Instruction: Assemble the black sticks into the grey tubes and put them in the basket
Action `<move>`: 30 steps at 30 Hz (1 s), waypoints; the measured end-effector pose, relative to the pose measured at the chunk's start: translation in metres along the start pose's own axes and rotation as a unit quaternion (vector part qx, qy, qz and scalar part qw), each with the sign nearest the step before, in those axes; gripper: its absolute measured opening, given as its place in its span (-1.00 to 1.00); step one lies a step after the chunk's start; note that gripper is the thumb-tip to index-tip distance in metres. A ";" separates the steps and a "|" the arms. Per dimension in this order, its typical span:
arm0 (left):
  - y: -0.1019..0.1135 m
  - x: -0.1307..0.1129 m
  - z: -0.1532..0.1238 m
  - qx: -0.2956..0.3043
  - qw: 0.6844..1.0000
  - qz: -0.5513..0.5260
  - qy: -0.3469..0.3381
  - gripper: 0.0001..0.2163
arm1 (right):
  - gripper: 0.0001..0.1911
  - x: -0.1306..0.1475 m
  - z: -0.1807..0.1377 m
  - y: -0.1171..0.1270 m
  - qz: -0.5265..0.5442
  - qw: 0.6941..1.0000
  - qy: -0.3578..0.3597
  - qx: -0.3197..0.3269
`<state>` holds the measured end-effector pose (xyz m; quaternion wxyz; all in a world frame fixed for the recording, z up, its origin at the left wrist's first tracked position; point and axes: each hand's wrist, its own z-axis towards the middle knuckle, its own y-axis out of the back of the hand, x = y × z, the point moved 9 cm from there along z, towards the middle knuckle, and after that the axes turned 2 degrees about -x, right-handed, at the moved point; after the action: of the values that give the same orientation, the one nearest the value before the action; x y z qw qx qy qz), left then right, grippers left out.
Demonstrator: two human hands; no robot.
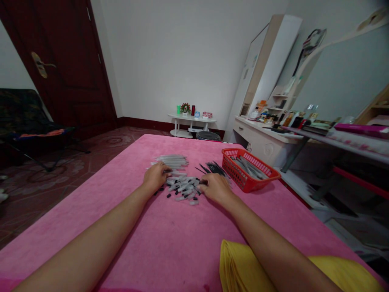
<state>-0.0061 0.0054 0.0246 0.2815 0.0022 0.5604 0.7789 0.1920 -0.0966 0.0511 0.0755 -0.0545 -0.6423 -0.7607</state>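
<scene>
My left hand rests at the left side of a pile of clear and black pen caps. Its fingers are curled together, and what they hold, if anything, is too small to make out. Just beyond it lies a bundle of clear pen barrels. At the pile's right side, my right hand has thumb and fingers pinched close, with something dark and unclear at the tips. Thin black pen refills lie fanned out behind that hand. Several small black plugs are scattered along the pile's near edge.
A red plastic basket holding long grey pens stands on the pink cloth to the right. Yellow fabric lies under my right forearm. A cluttered dressing table stands to the right, a low white stand against the wall.
</scene>
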 end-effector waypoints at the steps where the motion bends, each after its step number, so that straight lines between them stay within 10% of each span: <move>1: 0.000 0.000 0.000 -0.004 1.000 -0.002 -0.001 -0.80 | -0.76 0.001 -0.001 -0.001 -0.002 1.000 0.004 0.004; 11: 0.007 -0.007 -0.002 -0.045 0.997 -0.046 -0.032 -0.83 | -0.78 0.013 -0.001 -0.001 0.015 0.999 0.034 -0.015; 22: 0.001 -0.002 -0.001 0.001 1.000 -0.025 -0.012 -0.81 | -0.75 -0.070 0.011 0.012 -0.109 0.986 -0.120 -0.034; 30: 0.005 -0.007 0.000 0.037 0.999 0.010 -0.005 -0.83 | -0.74 -0.074 0.012 -0.001 -0.120 0.985 -0.127 -0.003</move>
<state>-0.0023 0.0014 0.0312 0.2765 0.0224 0.5869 0.7606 0.2646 -0.0814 0.0390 -0.0989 -0.0736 -0.6465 -0.7529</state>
